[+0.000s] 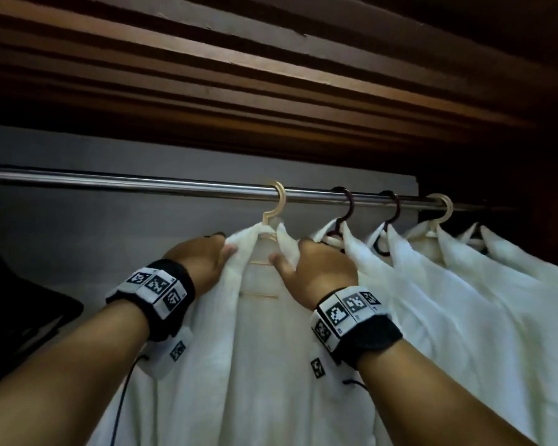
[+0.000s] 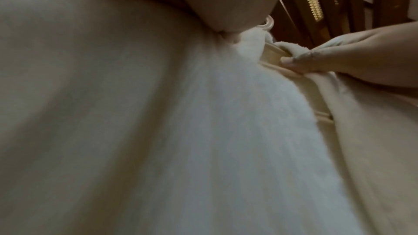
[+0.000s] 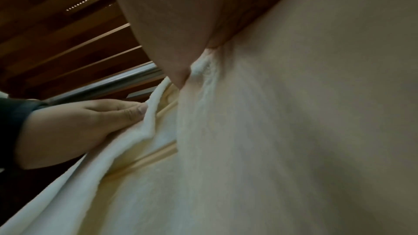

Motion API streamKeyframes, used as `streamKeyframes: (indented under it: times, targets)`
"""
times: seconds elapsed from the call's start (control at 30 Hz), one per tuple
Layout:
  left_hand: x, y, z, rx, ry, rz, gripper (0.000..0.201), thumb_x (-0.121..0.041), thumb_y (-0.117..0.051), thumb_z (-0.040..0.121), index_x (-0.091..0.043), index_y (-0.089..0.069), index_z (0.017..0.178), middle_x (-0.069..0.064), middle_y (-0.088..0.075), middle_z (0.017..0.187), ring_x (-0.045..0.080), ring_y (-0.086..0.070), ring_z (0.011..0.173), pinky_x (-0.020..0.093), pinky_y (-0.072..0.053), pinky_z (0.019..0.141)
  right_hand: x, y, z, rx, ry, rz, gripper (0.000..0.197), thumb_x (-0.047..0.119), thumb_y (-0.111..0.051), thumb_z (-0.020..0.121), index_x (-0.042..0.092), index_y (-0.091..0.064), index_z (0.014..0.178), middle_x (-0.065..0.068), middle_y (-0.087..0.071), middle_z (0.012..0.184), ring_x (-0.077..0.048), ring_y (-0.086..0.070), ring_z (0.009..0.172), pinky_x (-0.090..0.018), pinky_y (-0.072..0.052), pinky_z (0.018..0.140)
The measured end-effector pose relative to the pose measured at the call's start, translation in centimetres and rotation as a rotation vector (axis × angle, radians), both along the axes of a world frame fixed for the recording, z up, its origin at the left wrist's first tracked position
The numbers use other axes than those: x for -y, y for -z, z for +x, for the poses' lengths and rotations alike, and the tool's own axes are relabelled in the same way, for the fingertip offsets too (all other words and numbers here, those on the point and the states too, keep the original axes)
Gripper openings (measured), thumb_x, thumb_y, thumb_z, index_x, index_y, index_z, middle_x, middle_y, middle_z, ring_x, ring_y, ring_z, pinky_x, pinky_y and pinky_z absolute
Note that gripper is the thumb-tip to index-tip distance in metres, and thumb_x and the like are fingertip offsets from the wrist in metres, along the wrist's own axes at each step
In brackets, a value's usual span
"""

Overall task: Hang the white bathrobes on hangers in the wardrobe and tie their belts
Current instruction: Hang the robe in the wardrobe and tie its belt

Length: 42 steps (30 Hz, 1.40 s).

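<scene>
On the long steel wardrobe rail [image 1: 142, 181], left of four hung robes, the white towelling bathrobe [image 1: 239, 365] hangs lengthwise downward on its cream plastic hanger [image 1: 273, 204], left hand [image 1: 203, 262] and right hand [image 1: 319, 268] each pinching one collar edge, belt unseen below.

A white terry bathrobe [image 1: 264, 333] is hanging open-fronted on a cream plastic hanger [image 1: 273, 206], which is hooking over the steel wardrobe rail [image 1: 142, 181].

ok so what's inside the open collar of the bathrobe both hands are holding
Between the lapels of the bathrobe, a cream hanger shows: its hook on the rail and two crossbars. Its shoulders are covered by cloth gripped by the left hand and right hand.
</scene>
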State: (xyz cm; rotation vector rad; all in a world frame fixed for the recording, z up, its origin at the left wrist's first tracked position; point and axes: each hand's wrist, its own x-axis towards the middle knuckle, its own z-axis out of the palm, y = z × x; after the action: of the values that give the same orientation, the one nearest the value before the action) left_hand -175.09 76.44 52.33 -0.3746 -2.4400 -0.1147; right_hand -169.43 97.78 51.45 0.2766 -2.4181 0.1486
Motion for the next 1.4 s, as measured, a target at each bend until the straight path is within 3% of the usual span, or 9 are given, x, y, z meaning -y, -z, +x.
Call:
streamKeyframes:
  times: [0.2, 0.3, 0.37, 0.43, 0.67, 0.87, 1.23, 1.33, 1.4]
  targets:
    - [-1.7, 2.5, 1.0, -0.154, -0.091, 0.112, 0.048, -0.05, -0.016, 0.096, -0.015, -0.048, 0.094, 0.011, -0.064, 0.093, 0.035, -0.06, 0.083, 0.037, -0.043, 0.068, -0.5, 0.2, -1.4, -0.038, 0.031, -0.039, 0.046, 0.046, -0.028, 0.093, 0.056, -0.026, 0.138, 0.001, -0.058, 0.092, -0.029, -0.057, 0.092, -0.037, -0.042, 0.073]
    - [-1.9, 3.0, 1.9, -0.194, -0.1, 0.128, 0.056, -0.053, -0.015, 0.089, -0.011, -0.052, 0.096, 0.014, -0.065, 0.091, 0.037, -0.061, 0.081, 0.038, -0.044, 0.069, -0.3, -0.1, -1.3, -0.022, 0.073, -0.164, 0.039, 0.049, -0.034, 0.087, 0.032, -0.057, 0.112, 0.002, -0.047, 0.072, -0.027, -0.051, 0.077, -0.035, -0.036, 0.067]
    - [-1.6, 2.9, 2.5, -0.19, -0.127, 0.117, 0.055, -0.052, -0.019, 0.093, -0.01, -0.055, 0.1, 0.014, -0.066, 0.094, 0.037, -0.061, 0.085, 0.038, -0.044, 0.072, -0.2, -0.1, -1.7, -0.029, 0.059, -0.161, 0.033, 0.048, -0.035, 0.086, 0.027, -0.056, 0.099, 0.0, -0.052, 0.074, -0.024, -0.049, 0.071, -0.034, -0.037, 0.064]
    - [-1.2, 2.7, 2.9, -0.187, -0.151, 0.094, 0.047, -0.049, -0.026, 0.097, -0.012, -0.054, 0.103, 0.013, -0.066, 0.097, 0.036, -0.061, 0.087, 0.037, -0.044, 0.073, 0.1, -0.1, -1.7, -0.025, 0.029, -0.127, 0.043, 0.048, -0.031, 0.084, 0.033, -0.059, 0.112, 0.002, -0.047, 0.068, -0.02, -0.043, 0.06, -0.031, -0.033, 0.057]
    - [0.9, 2.9, 3.1, -0.189, -0.147, 0.067, 0.046, -0.052, -0.025, 0.096, -0.016, -0.054, 0.098, 0.008, -0.066, 0.095, 0.033, -0.061, 0.086, 0.036, -0.042, 0.075, 0.6, -0.8, -1.1, 0.012, 0.05, -0.164, 0.026, 0.04, -0.041, 0.091, 0.018, -0.053, 0.092, 0.002, -0.045, 0.067, -0.016, -0.042, 0.058, -0.028, -0.03, 0.051]
    - [0.2, 2.1, 3.1, -0.099, -0.161, 0.146, 0.078, -0.085, -0.017, 0.077, -0.024, -0.051, 0.112, 0.0, -0.064, 0.106, 0.028, -0.059, 0.099, 0.044, -0.038, 0.09, 1.7, -1.1, -1.4, 0.025, 0.086, -0.157, 0.036, 0.044, -0.041, 0.092, 0.015, -0.059, 0.102, -0.008, -0.064, 0.098, -0.026, -0.059, 0.085, -0.033, -0.043, 0.069]
    - [0.7, 4.3, 0.4, -0.354, -0.044, 0.123, 0.064, -0.072, -0.036, 0.085, -0.017, -0.049, 0.115, 0.01, -0.059, 0.11, 0.035, -0.055, 0.098, 0.044, -0.037, 0.085, 1.5, 2.3, -2.4, -0.319, 0.199, -0.134, 0.05, 0.06, -0.039, 0.091, 0.015, -0.055, 0.107, -0.011, -0.063, 0.109, -0.032, -0.059, 0.1, -0.041, -0.043, 0.084]
    - [0.9, 5.0, 0.0, -0.4, -0.033, 0.153, 0.066, -0.069, -0.045, 0.083, -0.015, -0.046, 0.122, 0.015, -0.054, 0.115, 0.037, -0.05, 0.101, 0.047, -0.034, 0.09, 0.6, 3.4, -2.1, -0.285, 0.242, -0.081, 0.069, 0.072, -0.043, 0.083, 0.016, -0.046, 0.125, -0.012, -0.054, 0.127, -0.032, -0.051, 0.114, -0.044, -0.039, 0.094]
    - [1.2, 5.9, 0.0, -0.392, 0.018, 0.187, 0.074, -0.066, -0.048, 0.081, -0.018, -0.037, 0.135, 0.017, -0.047, 0.125, 0.038, -0.044, 0.112, 0.049, -0.03, 0.101, -0.3, 5.0, -1.4, -0.238, 0.198, -0.049, 0.09, 0.078, -0.042, 0.078, 0.022, -0.022, 0.147, -0.012, -0.031, 0.148, -0.034, -0.03, 0.135, -0.05, -0.023, 0.112]
